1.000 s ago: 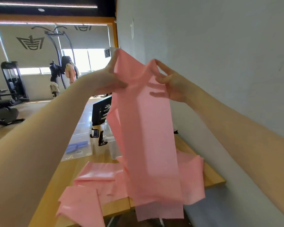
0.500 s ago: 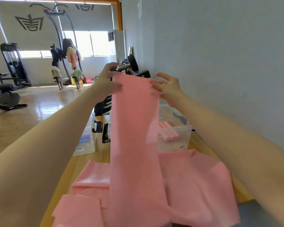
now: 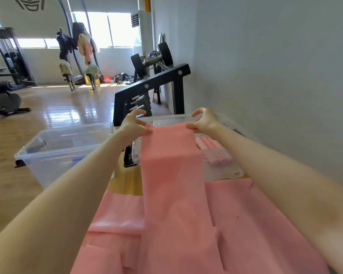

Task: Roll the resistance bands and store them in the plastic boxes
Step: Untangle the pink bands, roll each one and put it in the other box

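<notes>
A long pink resistance band [image 3: 172,175] stretches from the table up over the near rim of a clear plastic box [image 3: 222,173]. My left hand [image 3: 132,126] pinches its far left corner and my right hand [image 3: 205,122] pinches its far right corner, holding the end flat above the box. Rolled pink bands [image 3: 214,150] lie inside that box. More pink bands [image 3: 251,220] lie spread and folded on the wooden table [image 3: 125,184]. A second clear plastic box [image 3: 57,147] stands to the left with something bluish inside.
A black weight rack [image 3: 149,91] with a dumbbell stands just behind the boxes. A grey wall runs along the right. Gym machines and a wooden floor lie to the left and beyond. A dark object [image 3: 129,157] sits between the two boxes.
Both hands have lowered the band's top end from head height down and forward to just above the right box. The band now drapes over the box rim instead of hanging free.
</notes>
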